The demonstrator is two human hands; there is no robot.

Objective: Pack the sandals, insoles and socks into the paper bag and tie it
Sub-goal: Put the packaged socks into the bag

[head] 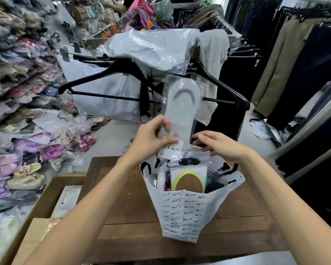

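Note:
A white paper bag printed with small black lettering stands open on a wooden table. A pale grey sock pack in clear plastic sticks upright out of the bag's mouth. My left hand pinches that pack near its lower end. My right hand grips the far right rim of the bag. Inside the bag lie a packaged insole with a yellow-green edge and dark items I cannot make out.
Open cardboard boxes sit at the table's left. Shelves of bagged sandals and slippers fill the left side. Black hangers and a plastic-wrapped grey garment hang straight ahead. Racks of trousers stand at the right.

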